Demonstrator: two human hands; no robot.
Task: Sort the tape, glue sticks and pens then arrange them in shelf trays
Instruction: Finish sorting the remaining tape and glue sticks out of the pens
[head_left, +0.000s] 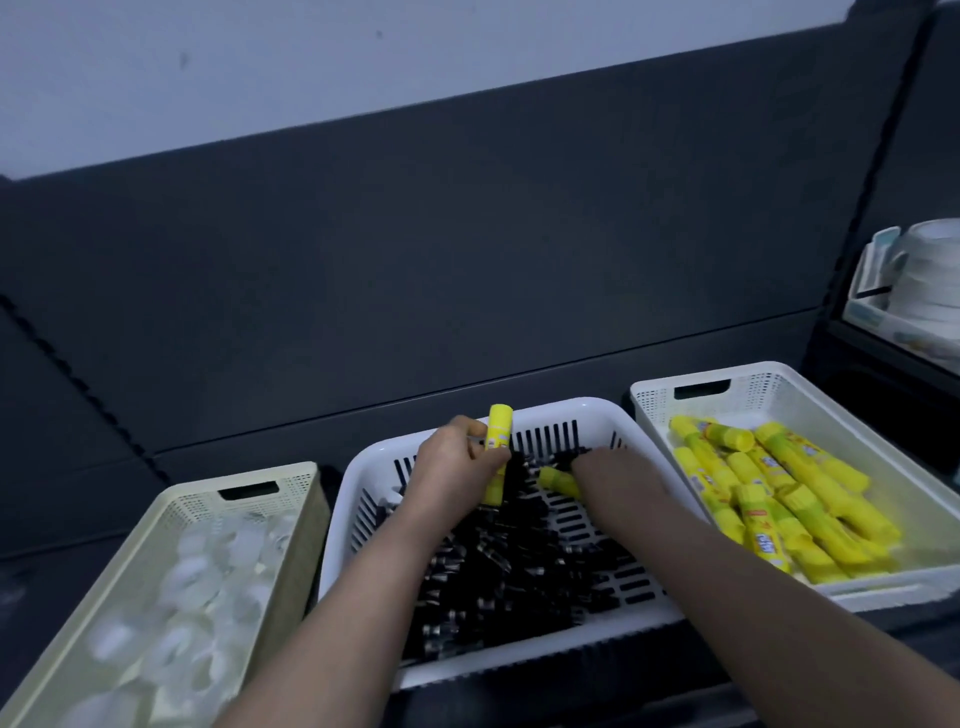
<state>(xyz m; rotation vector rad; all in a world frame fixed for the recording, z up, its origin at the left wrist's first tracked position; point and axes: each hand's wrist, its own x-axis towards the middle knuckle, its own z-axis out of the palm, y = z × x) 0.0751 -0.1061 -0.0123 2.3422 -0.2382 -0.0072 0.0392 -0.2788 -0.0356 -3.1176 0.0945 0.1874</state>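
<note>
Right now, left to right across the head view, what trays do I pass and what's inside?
Cream tray of tape rolls → white slotted basket of black pens → white tray of glue sticks → stack of tape, far right.

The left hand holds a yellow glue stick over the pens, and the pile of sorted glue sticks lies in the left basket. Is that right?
Not quite. The head view shows the pile of glue sticks in the right basket; the left basket holds tape. The rest stands: the left hand holds a glue stick over the pens.
</note>
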